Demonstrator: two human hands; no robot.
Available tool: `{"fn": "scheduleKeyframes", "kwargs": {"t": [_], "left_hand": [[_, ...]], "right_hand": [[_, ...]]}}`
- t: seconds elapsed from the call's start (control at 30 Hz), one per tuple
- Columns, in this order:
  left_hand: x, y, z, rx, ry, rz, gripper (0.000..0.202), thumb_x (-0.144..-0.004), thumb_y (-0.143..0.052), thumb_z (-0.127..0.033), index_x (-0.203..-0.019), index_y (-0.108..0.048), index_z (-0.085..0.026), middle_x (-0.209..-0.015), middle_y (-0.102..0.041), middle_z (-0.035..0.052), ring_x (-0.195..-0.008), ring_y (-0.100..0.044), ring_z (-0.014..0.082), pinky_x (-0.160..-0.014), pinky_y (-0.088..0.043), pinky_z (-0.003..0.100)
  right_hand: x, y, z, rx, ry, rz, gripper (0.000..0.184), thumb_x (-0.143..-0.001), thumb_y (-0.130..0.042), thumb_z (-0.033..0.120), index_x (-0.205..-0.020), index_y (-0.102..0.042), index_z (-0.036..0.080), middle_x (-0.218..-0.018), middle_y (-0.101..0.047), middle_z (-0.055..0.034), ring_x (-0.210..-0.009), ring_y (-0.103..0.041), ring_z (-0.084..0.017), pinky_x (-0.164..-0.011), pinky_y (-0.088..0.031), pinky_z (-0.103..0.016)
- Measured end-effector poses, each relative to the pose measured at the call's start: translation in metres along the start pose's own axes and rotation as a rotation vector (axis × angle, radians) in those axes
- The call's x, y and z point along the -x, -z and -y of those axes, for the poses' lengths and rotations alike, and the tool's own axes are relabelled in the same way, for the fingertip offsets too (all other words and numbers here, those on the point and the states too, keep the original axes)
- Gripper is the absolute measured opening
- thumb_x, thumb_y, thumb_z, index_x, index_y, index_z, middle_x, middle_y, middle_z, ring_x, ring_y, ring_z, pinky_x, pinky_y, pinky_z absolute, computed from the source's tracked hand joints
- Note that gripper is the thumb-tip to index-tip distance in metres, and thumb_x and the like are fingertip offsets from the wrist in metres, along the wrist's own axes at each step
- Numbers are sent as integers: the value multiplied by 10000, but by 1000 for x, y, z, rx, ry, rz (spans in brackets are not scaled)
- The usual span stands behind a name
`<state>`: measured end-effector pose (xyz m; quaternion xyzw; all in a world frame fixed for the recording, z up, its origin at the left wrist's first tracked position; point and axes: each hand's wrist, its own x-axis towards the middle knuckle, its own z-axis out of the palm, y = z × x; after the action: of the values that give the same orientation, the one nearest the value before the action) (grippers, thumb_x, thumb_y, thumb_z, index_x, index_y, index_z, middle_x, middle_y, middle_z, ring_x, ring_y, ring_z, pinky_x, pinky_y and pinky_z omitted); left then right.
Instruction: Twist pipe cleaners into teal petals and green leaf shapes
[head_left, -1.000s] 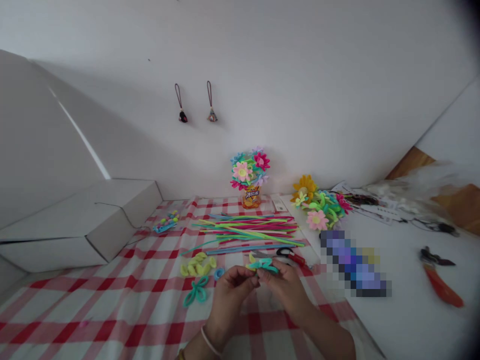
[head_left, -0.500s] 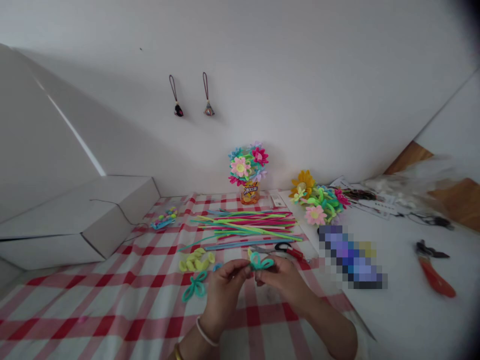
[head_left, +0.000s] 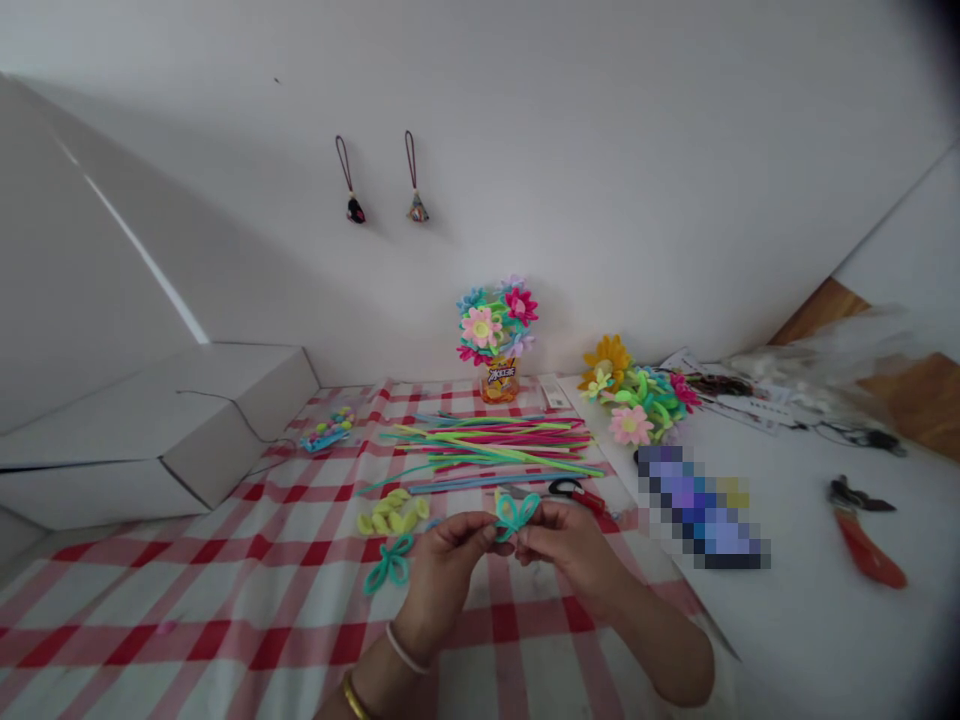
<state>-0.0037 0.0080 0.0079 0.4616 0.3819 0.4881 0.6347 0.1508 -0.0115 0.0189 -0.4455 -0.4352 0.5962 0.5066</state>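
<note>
While a teal pipe-cleaner loop piece [head_left: 516, 513] is pinched between both hands above the bench's near edge, the left hand [head_left: 448, 562] and right hand [head_left: 564, 547] grip it from either side; another teal looped piece [head_left: 388, 565] lies just left, red-handled scissors [head_left: 576, 493] just behind.
</note>
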Motion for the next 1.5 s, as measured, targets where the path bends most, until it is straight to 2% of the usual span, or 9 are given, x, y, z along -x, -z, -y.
{"fn": "scheduleKeyframes", "kwargs": {"t": [0.23,0.4,0.5,0.7,0.87,0.97,1.17,1.3,1.5], "left_hand": [[1,0,1,-69,7,107,234,-602,-751,-236,-813,-687,-158,-795,-703,36,-755,-618,165,-733,-469,281],[1,-1,4,-110,21,103,179,-588,-748,-223,-730,-673,-146,-657,-666,14,-645,-588,152,-656,-465,270],[1,0,5,-212,-48,65,155,-610,-723,-219,-753,-692,-171,-701,-686,22,-678,-600,173,-681,-471,284],[4,0,3,-463,-254,0,267,-634,-671,-158,-875,-717,-266,-870,-713,22,-766,-622,201,-739,-457,282],[4,0,5,-622,-201,110,260,-647,-584,-109,-858,-693,-216,-698,-658,-17,-631,-539,149,-601,-400,228],[4,-1,6,-632,-188,120,216,-654,-569,-116,-808,-694,-201,-658,-633,-20,-612,-516,141,-582,-382,221],[3,1,12,-541,-171,118,316,-712,-554,-140,-985,-683,-232,-901,-705,8,-809,-611,189,-746,-448,263],[1,3,21,-474,-164,52,407,-745,-552,-175,-1143,-608,-242,-1135,-644,16,-1032,-584,208,-925,-418,325],[3,4,25,-630,-265,70,478,-763,-479,-106,-1222,-536,-227,-1158,-630,10,-1027,-597,182,-897,-458,307]], "right_hand": [[-6,4,-11,236,76,-62,43,-625,-597,144,-590,-605,167,-519,-538,39,-509,-471,-103,-508,-354,-236],[-6,6,-13,370,145,-50,38,-663,-606,190,-652,-641,180,-615,-582,22,-595,-499,-129,-557,-371,-242],[-6,8,-13,400,152,-34,76,-699,-612,243,-689,-659,184,-622,-587,17,-600,-503,-134,-562,-373,-243],[-6,11,-15,464,206,-30,102,-732,-601,263,-706,-674,197,-641,-604,12,-619,-513,-141,-584,-383,-249],[-4,9,-12,528,206,-47,92,-731,-591,228,-715,-678,202,-686,-642,-3,-679,-553,-171,-632,-402,-271],[-3,8,-9,601,227,-56,106,-740,-579,220,-711,-680,207,-687,-648,-10,-679,-557,-179,-626,-393,-275],[-2,6,-7,696,263,-59,123,-749,-574,215,-661,-659,202,-612,-597,1,-615,-519,-161,-574,-356,-261],[-2,4,-8,699,281,-64,137,-748,-574,214,-623,-628,193,-576,-562,11,-582,-489,-141,-553,-337,-244],[-2,3,-9,711,253,-71,136,-748,-529,202,-626,-579,167,-586,-541,6,-582,-470,-126,-541,-341,-226]]}}
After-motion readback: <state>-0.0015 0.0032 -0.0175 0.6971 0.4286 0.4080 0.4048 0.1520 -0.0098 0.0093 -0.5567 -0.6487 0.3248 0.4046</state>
